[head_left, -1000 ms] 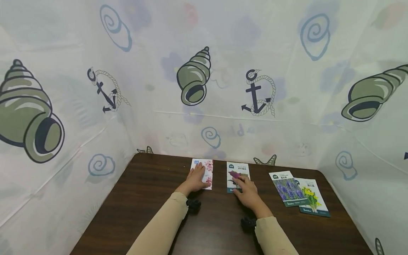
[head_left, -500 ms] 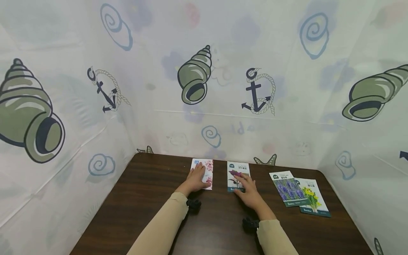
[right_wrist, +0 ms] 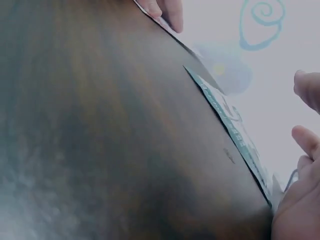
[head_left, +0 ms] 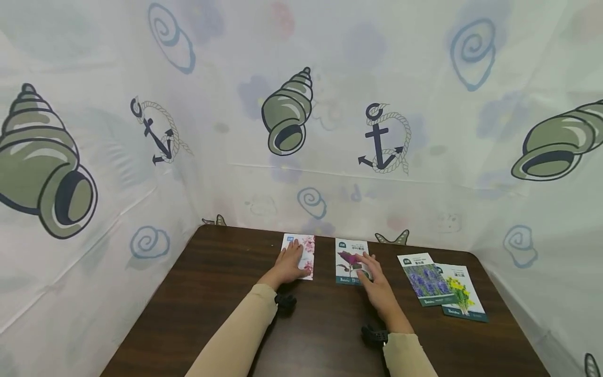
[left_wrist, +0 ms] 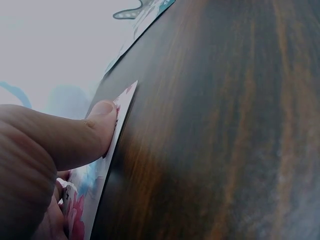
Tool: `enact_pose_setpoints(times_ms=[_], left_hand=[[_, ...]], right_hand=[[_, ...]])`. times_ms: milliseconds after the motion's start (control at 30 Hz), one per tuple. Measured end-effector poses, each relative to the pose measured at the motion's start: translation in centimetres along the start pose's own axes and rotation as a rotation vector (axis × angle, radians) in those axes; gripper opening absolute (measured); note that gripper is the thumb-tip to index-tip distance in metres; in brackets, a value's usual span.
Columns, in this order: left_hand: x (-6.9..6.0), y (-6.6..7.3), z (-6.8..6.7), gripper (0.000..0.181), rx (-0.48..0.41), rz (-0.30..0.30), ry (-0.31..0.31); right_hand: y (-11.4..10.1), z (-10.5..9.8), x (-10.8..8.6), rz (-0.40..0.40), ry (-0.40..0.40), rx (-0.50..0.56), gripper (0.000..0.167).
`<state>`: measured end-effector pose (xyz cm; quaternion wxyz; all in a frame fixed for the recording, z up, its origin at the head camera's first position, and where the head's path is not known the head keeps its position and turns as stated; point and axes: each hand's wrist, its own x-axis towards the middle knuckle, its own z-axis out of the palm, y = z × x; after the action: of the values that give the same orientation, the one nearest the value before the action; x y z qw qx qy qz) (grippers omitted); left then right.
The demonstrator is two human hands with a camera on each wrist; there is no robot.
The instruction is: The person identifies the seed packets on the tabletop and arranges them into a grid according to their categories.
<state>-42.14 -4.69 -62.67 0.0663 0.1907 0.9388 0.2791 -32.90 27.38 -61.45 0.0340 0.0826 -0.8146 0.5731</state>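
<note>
A packet with pink blossoms [head_left: 308, 254] lies flat near the table's back edge, and my left hand [head_left: 285, 266] rests on it. In the left wrist view the thumb [left_wrist: 102, 120] presses on the packet's edge. To its right lies a packet with a purple flower [head_left: 346, 267]. Over that packet's right side is my right hand [head_left: 379, 288], its fingers loosely spread. In the right wrist view the right hand's fingertips [right_wrist: 304, 85] stand off the packet's surface, with nothing held between them.
Farther right lie a packet with violet-blue flower spikes [head_left: 427, 280] and a packet with yellow flowers [head_left: 464, 293], the first partly overlapping the second. All are on a dark wooden table [head_left: 202, 303]. Patterned cloth walls [head_left: 235, 199] enclose its back and sides.
My right hand has shifted right and lifted from the purple-flower packet, showing more of its picture. The left hand stays on the pink-blossom packet.
</note>
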Motion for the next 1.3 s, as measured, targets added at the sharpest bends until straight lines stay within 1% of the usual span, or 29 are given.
enact_pose_setpoints(times_ms=[67,167,267,333,433,500,600,667,900,1067,1167,1300], left_hand=[[0.1,0.1,0.0,0.103,-0.006,0.010,0.010],[0.2,0.4,-0.1,0.102,-0.004,-0.001,0.018],[0.2,0.6,-0.1,0.102,-0.006,-0.022,0.014],[0.2,0.6,0.0,0.103,-0.001,-0.029,-0.005],[0.2,0.5,0.2,0.103,-0.002,-0.022,-0.022],[0.2,0.5,0.3,0.103,0.002,-0.022,-0.027],[0.3,0.4,0.3,0.102,0.007,-0.020,-0.008],[0.4,0.3,0.2,0.101,0.015,-0.019,0.001],[0.8,-0.1,0.3,0.102,0.028,-0.023,-0.011],[0.9,-0.3,0.4,0.104,0.038,-0.021,-0.017],[0.8,-0.3,0.4,0.103,0.036,-0.027,-0.019],[0.6,-0.1,0.2,0.103,0.021,-0.029,-0.021]], right_hand=[[0.2,-0.4,0.0,-0.015,0.018,0.041,0.050],[0.3,-0.9,-0.2,-0.031,0.036,0.144,0.051],[0.5,-1.3,-0.5,-0.018,0.044,0.240,0.052],[0.6,-1.5,-0.7,0.006,0.049,0.289,0.051],[0.6,-1.5,-1.0,0.017,0.056,0.322,0.051],[0.7,-1.7,-1.1,0.006,0.064,0.353,0.052],[0.7,-2.3,-1.0,-0.027,0.082,0.378,0.054],[0.6,-2.9,-0.9,-0.040,0.094,0.381,0.054],[0.5,-5.5,-1.4,-0.033,0.136,0.372,0.059],[0.5,-7.2,-2.0,-0.014,0.223,0.354,0.057],[0.5,-8.3,-2.5,0.024,0.293,0.314,0.057],[0.7,-9.6,-3.0,0.062,0.365,0.290,0.061]])
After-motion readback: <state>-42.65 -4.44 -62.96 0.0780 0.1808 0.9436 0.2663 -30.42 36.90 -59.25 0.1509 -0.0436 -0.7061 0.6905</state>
